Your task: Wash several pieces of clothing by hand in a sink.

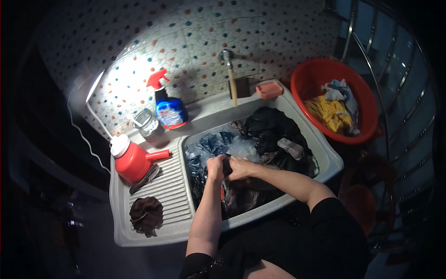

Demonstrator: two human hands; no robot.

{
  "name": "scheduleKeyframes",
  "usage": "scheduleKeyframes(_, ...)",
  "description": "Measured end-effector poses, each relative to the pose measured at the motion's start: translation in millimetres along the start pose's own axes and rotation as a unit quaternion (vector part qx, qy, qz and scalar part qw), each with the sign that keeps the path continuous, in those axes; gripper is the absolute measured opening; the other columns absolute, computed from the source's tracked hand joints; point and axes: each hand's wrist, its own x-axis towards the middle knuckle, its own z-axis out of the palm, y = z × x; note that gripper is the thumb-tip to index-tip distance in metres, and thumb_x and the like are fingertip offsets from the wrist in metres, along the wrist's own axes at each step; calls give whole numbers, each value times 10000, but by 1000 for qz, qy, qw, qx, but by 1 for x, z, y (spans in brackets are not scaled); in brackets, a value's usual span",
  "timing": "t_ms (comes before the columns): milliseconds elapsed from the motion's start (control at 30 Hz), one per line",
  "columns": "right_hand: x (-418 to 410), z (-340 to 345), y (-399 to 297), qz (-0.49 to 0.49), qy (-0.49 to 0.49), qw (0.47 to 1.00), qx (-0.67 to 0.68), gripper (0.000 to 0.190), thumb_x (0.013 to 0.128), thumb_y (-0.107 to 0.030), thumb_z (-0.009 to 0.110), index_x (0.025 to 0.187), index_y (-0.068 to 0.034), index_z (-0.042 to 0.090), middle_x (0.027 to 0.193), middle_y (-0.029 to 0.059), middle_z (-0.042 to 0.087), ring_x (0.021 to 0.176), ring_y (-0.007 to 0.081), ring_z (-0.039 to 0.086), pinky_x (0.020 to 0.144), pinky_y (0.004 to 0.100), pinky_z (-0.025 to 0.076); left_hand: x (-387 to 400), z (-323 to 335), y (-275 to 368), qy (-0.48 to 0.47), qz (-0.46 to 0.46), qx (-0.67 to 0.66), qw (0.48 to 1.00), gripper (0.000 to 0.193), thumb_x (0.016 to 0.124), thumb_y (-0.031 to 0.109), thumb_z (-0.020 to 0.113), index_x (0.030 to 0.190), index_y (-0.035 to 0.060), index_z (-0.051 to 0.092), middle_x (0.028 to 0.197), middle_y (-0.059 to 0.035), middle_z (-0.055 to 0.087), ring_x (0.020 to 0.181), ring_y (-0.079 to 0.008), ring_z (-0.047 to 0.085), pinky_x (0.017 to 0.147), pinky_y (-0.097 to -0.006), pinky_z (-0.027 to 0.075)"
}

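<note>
Both of my hands are over the basin of a laundry sink (332, 162) filled with water and dark, wet clothes (275, 127). My left hand (216, 167) grips a small piece of dark cloth (227, 165) at its left side. Close beside it, my right hand (240, 168) has its fingers closed on the same cloth. Cloudy, sudsy water (244, 148) lies just beyond my hands. A light grey piece of wet cloth (291, 149) rests on the black clothes at the right. Red and grey fabric (226, 197) shows below my hands.
The ribbed washboard (177, 195) at left bears a brown cloth (147, 214) and a red bottle (132, 162). Behind stand a glass jar (149, 127), a blue spray bottle (170, 110), a faucet (232, 83) and a pink soap dish (269, 90). A red tub (371, 115) holds clothes.
</note>
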Motion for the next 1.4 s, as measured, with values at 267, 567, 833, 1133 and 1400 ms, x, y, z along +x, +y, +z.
scheduleKeyframes(267,4,-18,-25,36,170,981,87,333,800,-331,489,789,-21,611,768,212,610,763,365,599,691,437,469,20,-20,-29,-138,-136,-307,932,563,849,493,280,858,4,559,848,-151,597,807,-303,558,753,-426,446)
scheduleKeyframes(567,-59,-46,-51,-343,188,910,137,293,750,-273,579,863,-5,542,832,198,591,819,358,572,743,431,452,-19,-23,-10,-361,-16,-348,865,1000,712,791,192,1261,-25,370,1238,-214,435,1104,-358,445,936,-462,352)
scheduleKeyframes(833,-117,-103,86,252,155,937,-188,434,765,-312,588,1061,-4,508,1055,216,499,1039,356,462,866,428,405,-37,-12,24,-379,3,-449,810,1050,687,811,189,1339,-10,253,1367,-182,304,1231,-360,324,972,-440,301)
scheduleKeyframes(1133,-119,-91,123,229,102,967,-47,647,752,-399,573,1241,-8,407,1161,297,449,1059,412,472,909,432,384,-50,-16,34,-396,12,-461,794,1075,687,808,166,1333,-48,224,1363,-217,284,1243,-368,306,1037,-455,206)
scheduleKeyframes(1400,-105,-114,99,307,21,945,-108,617,734,-464,543,1174,-34,499,1078,216,561,1034,352,525,895,422,400,-49,-22,37,-404,26,-475,781,1102,669,819,202,1322,-68,228,1349,-237,292,1230,-374,322,1035,-458,221)
